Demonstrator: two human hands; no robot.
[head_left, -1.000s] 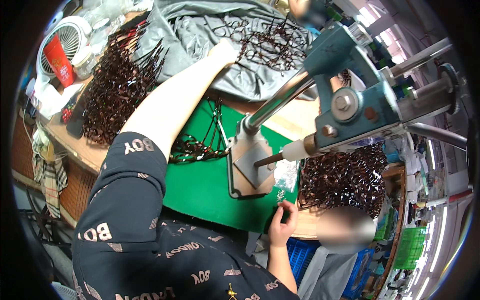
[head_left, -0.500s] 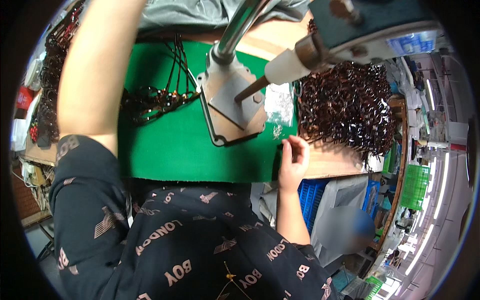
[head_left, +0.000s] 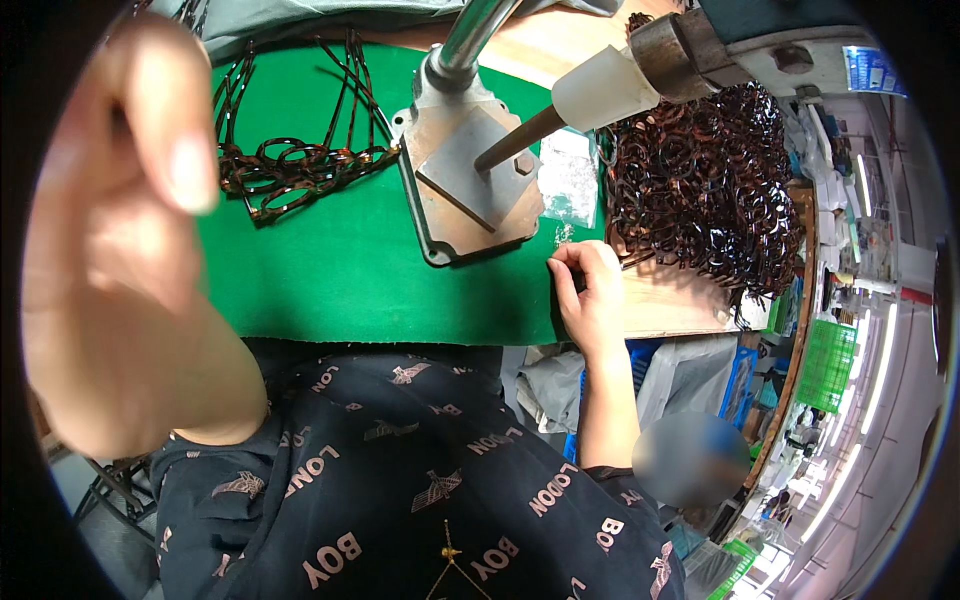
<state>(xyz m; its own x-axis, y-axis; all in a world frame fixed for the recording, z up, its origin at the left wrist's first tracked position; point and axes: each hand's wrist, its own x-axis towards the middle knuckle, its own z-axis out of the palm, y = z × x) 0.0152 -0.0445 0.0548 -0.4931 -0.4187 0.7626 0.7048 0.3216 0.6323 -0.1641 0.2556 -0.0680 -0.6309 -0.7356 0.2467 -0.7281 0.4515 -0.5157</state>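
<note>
Small shiny pieces lie loose on the green mat, right of the press, just below a clear bag. The right hand is beside them, thumb and forefinger narrowly spaced; whether it grips a piece cannot be told. Dark spectacle frames lie left of the press, a larger heap right of it. The left hand, blurred, is raised at far left of the press; its grip cannot be told.
</note>
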